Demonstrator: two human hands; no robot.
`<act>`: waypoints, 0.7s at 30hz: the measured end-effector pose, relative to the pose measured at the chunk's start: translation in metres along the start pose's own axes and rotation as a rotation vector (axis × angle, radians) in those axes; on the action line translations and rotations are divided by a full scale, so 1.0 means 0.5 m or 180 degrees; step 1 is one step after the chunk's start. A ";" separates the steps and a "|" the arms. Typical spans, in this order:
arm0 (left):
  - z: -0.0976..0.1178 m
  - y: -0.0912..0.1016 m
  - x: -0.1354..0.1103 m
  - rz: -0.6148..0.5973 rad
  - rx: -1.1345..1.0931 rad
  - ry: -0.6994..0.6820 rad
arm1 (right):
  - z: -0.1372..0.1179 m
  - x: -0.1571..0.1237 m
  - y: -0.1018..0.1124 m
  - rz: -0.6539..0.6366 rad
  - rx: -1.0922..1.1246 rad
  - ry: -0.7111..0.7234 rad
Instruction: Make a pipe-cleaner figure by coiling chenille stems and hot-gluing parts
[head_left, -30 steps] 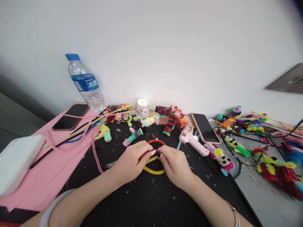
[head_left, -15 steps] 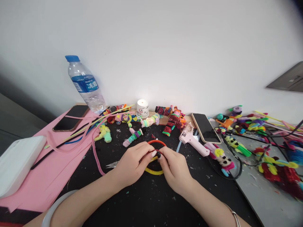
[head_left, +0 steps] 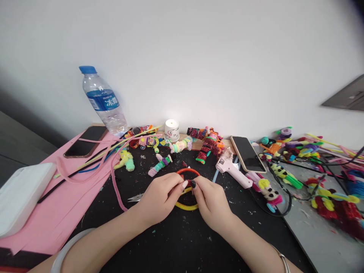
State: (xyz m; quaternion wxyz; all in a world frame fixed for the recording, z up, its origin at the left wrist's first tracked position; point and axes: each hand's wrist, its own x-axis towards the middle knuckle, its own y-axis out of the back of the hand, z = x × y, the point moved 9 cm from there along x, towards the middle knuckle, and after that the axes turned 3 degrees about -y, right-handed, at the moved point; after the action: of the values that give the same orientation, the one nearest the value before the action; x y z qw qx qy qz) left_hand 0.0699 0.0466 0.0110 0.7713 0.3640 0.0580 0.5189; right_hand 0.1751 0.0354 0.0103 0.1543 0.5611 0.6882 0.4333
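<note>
My left hand (head_left: pixel 159 197) and my right hand (head_left: pixel 212 201) meet at the middle of a black mat (head_left: pixel 176 242). Both pinch the same small piece of craft work, where a red pipe cleaner (head_left: pixel 188 171) arcs above the fingertips and a yellow pipe cleaner (head_left: pixel 186 206) curves below them. The thumbs and forefingers are pressed together; the exact spot they grip is hidden by the fingers. Small scissors (head_left: pixel 135 197) lie just left of my left hand.
A water bottle (head_left: pixel 102 102), a dark phone (head_left: pixel 85 141) and a white box (head_left: pixel 19 195) sit on pink paper (head_left: pixel 57 212) at left. A white tub (head_left: pixel 171 130), pipe-cleaner figures (head_left: pixel 209 146), a pink glue gun (head_left: pixel 231 168), a second phone (head_left: pixel 248 153) and cables lie behind and right.
The fingertips have shifted slightly around the red and yellow pipe cleaners. Hands and everything else stay in place.
</note>
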 end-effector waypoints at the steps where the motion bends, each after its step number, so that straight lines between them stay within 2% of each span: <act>1: 0.000 0.000 0.000 0.0019 0.0053 0.0003 | 0.001 0.000 -0.001 0.0019 -0.0109 -0.0010; 12: 0.003 -0.015 -0.001 0.0051 0.0574 -0.0040 | -0.013 -0.002 -0.007 0.0108 -0.0877 -0.0083; 14: 0.001 -0.012 0.000 0.0045 0.0500 -0.0009 | -0.001 -0.001 -0.006 0.0057 -0.0711 -0.0223; 18: 0.002 0.013 0.002 0.0182 -0.0046 -0.0078 | 0.031 0.006 0.005 0.0037 0.0100 -0.0523; 21: 0.003 0.030 0.001 0.0307 -0.0095 -0.0152 | 0.039 0.010 0.014 0.0103 0.0422 -0.0521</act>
State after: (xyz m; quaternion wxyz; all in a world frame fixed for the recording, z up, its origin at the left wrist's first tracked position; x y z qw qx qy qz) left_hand 0.0595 0.0492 0.0215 0.7519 0.3671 0.0143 0.5475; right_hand 0.1918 0.0482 0.0058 0.1654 0.6146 0.6913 0.3421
